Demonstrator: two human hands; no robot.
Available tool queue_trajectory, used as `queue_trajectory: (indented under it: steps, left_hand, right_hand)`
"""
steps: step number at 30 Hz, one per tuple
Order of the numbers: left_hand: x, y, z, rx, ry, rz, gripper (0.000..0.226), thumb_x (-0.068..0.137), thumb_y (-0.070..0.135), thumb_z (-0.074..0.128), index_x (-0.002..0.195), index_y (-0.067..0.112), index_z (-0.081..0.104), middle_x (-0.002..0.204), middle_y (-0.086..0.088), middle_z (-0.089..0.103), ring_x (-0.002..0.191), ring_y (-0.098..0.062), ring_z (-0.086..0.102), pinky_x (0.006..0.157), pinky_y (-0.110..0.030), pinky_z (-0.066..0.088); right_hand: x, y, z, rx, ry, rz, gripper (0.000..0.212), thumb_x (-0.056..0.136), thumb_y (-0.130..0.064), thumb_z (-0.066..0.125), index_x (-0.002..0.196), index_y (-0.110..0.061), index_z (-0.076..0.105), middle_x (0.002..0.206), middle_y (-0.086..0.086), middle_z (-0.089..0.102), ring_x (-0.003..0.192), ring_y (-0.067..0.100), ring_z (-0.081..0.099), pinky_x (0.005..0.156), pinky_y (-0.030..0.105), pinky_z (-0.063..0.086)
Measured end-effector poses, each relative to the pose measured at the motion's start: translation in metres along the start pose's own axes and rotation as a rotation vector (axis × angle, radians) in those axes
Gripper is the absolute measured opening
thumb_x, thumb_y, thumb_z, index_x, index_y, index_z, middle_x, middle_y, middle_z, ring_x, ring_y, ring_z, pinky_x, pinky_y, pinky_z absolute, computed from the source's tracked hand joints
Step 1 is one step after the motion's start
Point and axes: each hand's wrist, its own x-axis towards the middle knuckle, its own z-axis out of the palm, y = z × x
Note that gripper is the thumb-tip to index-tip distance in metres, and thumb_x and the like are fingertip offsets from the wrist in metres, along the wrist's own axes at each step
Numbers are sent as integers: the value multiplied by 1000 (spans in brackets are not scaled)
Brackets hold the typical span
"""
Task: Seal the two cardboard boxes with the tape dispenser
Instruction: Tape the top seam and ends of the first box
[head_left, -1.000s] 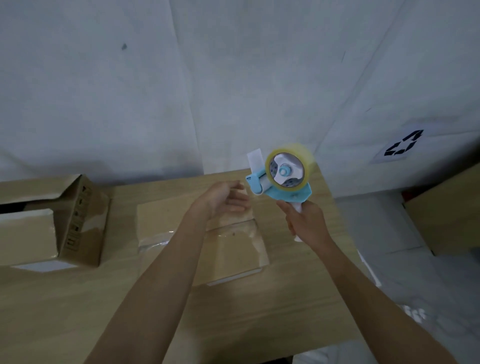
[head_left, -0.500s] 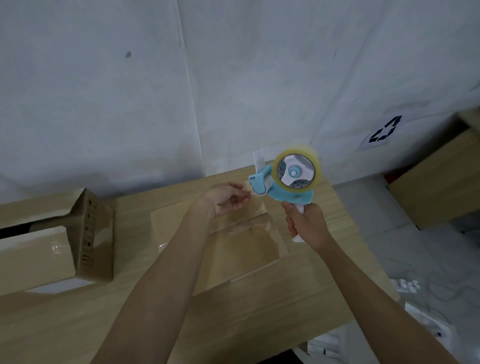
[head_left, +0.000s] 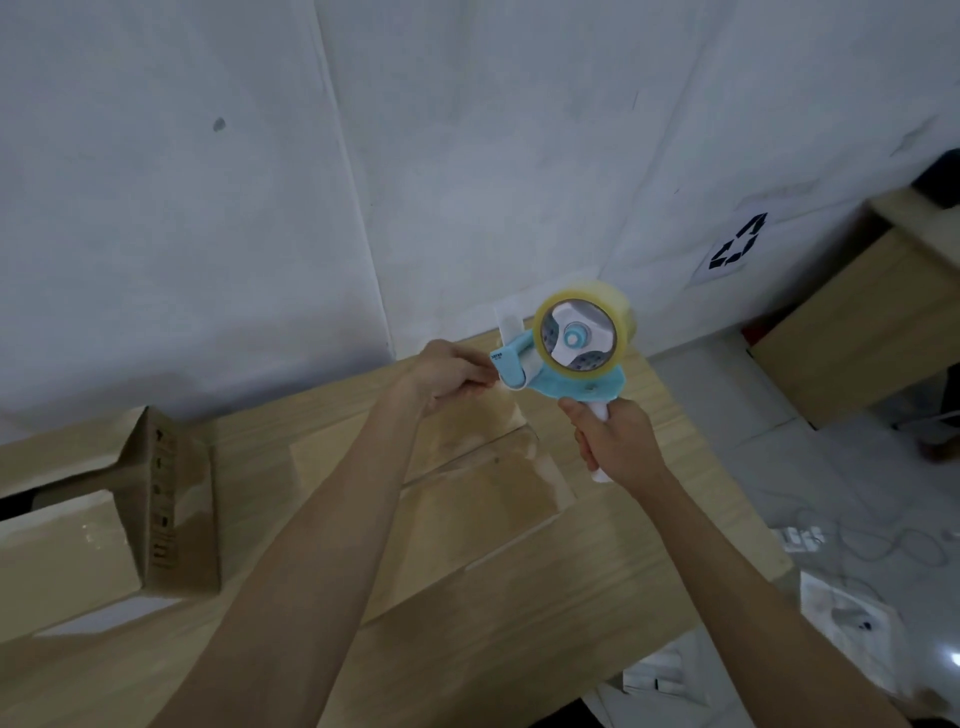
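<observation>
Currently the risk sits at the nose of the tape dispenser. If you pull the free end off-line or let it go slack, it will likely fold on itself or snap back onto the roll.

- You hold the dispenser in the air above the flat cardboard box, apart from it. Bringing it down skewed would lay the strip off the seam.
- The open cardboard box, at the left of the wooden table, has a flap standing up.
- Your left hand has its fingers curled, pinching at the blue nose, probably on the tape end, which is too clear to make out.
- Your right hand is wrapped round the white handle, with the roll's face turned toward you.
- Both forearms reach forward.
</observation>
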Motion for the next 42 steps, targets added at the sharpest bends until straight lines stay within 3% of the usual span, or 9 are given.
queue_trajectory:
  steps: [4, 6, 13, 20, 27, 29, 34, 38, 42]
  left_hand:
    - [19, 6, -3, 291, -27, 160, 30, 77, -17, 70, 78, 11, 80, 71, -11, 73, 64, -15, 64, 65, -26, 55]
    - [28, 5, 1, 406, -66, 224, 29, 77, -13, 71, 78, 14, 82, 68, -5, 73, 62, -10, 62, 63, -24, 51]
    - [67, 6, -32, 578, 26, 311, 20, 78, 4, 82, 84, 24, 84, 82, 5, 78, 77, -3, 69, 71, -19, 50]
    - [84, -11, -22, 597, 56, 331, 12, 86, 12, 78, 95, 18, 82, 91, 10, 76, 82, 4, 66, 81, -15, 48]
    - [89, -14, -32, 558, 138, 329, 15, 88, 9, 75, 88, 24, 80, 94, 1, 76, 81, -21, 72, 80, -31, 60]
    - [88, -11, -33, 552, 147, 287, 6, 91, 20, 74, 94, 20, 80, 95, 1, 75, 76, -22, 72, 78, -30, 60]
    - [85, -16, -24, 611, 93, 114, 29, 92, 44, 67, 96, 20, 81, 93, 3, 74, 87, -14, 67, 83, -31, 55]
    - [87, -25, -16, 628, 135, 109, 28, 93, 37, 68, 99, 12, 78, 95, 0, 71, 90, -13, 64, 66, -22, 45]
    - [89, -34, -9, 599, 182, 148, 27, 98, 31, 62, 101, 6, 71, 101, -6, 70, 97, -23, 64, 72, -27, 46]
  right_hand:
    - [-7, 2, -2, -226, 39, 4, 44, 96, -47, 62, 53, -40, 61, 51, -11, 62, 49, 11, 59, 59, 30, 50]
    - [-15, 2, -3, -295, 58, 6, 44, 97, -48, 60, 53, -51, 56, 53, -27, 59, 54, 2, 60, 58, 13, 41]
    - [-55, 35, -13, -315, 174, 119, 43, 92, -58, 55, 67, -22, 57, 57, -5, 58, 57, 7, 60, 54, 9, 41]
    - [-45, 37, 1, -399, 196, 84, 33, 93, -44, 66, 88, -12, 71, 65, -9, 55, 55, 1, 50, 58, 3, 39]
    - [-51, 42, 6, -556, 170, 106, 42, 91, -55, 64, 85, -13, 65, 61, -10, 52, 50, -5, 43, 47, 6, 25]
    - [-54, 45, 8, -562, 179, 92, 39, 92, -52, 65, 85, -13, 67, 61, -9, 53, 49, -4, 44, 46, 6, 26]
    - [-58, 44, 11, -487, 205, 24, 30, 91, -39, 72, 84, -10, 70, 62, 0, 61, 52, 14, 56, 48, 16, 36]
    - [-57, 41, 12, -488, 207, 30, 32, 90, -43, 71, 86, -11, 71, 63, -3, 61, 52, 11, 53, 48, 19, 35]
    - [-58, 35, 12, -498, 188, 13, 43, 88, -55, 62, 92, -13, 72, 66, -3, 63, 58, 13, 58, 53, 23, 37]
